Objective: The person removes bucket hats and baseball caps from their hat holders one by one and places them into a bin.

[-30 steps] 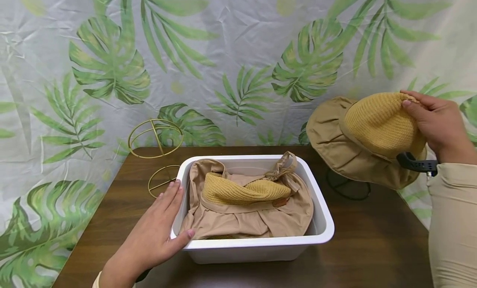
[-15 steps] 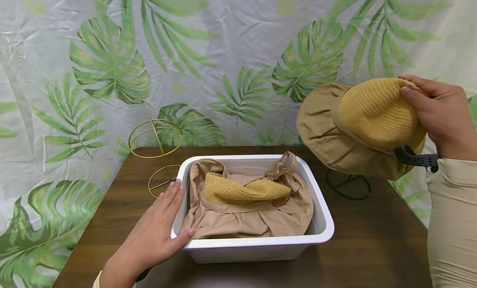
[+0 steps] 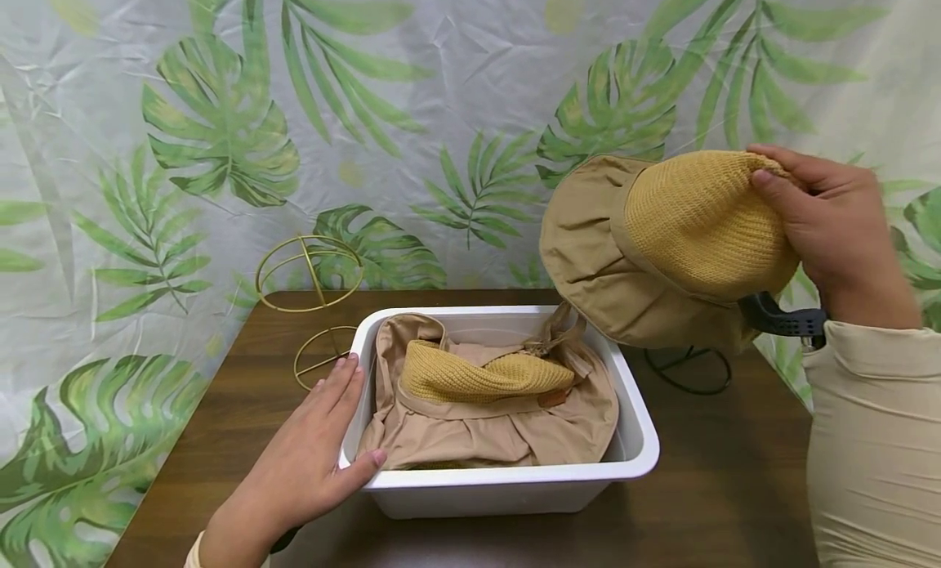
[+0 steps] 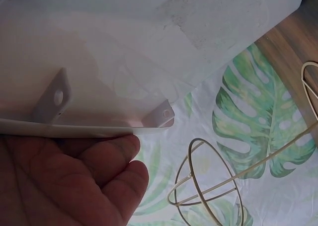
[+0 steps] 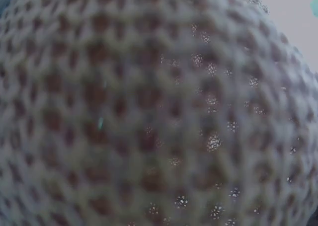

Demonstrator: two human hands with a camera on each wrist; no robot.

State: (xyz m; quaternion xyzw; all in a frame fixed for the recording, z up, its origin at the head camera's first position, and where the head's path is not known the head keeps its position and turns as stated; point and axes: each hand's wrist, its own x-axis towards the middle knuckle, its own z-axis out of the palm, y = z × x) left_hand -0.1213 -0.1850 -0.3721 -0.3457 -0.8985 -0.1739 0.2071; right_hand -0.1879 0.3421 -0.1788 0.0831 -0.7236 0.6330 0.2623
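Observation:
My right hand (image 3: pixel 831 225) pinches the top of a sun hat (image 3: pixel 706 225) with a yellow knitted crown and a tan cloth brim. The hat hangs tilted above the white tub's right rear corner. In the right wrist view its knit (image 5: pixel 149 107) fills nearly everything, blurred. My left hand (image 3: pixel 309 445) rests on the left rim of the white tub (image 3: pixel 515 476), fingers extended; the left wrist view shows the fingers (image 4: pixel 114 156) under the rim. Inside the tub lies another hat (image 3: pixel 485 380), its yellow crown collapsed, with tan ties at the back right.
A gold wire hat stand (image 3: pixel 309 274) stands behind the tub on the left. The base of a dark wire stand (image 3: pixel 691 372) shows at the right, partly hidden by the held hat. Everything sits on a brown wooden table (image 3: pixel 220 421) before a leaf-print cloth (image 3: pixel 470 102).
My right hand has lifted the hat and carried it left, so its brim now overlaps the tub's rear corner. My left hand has stayed on the rim.

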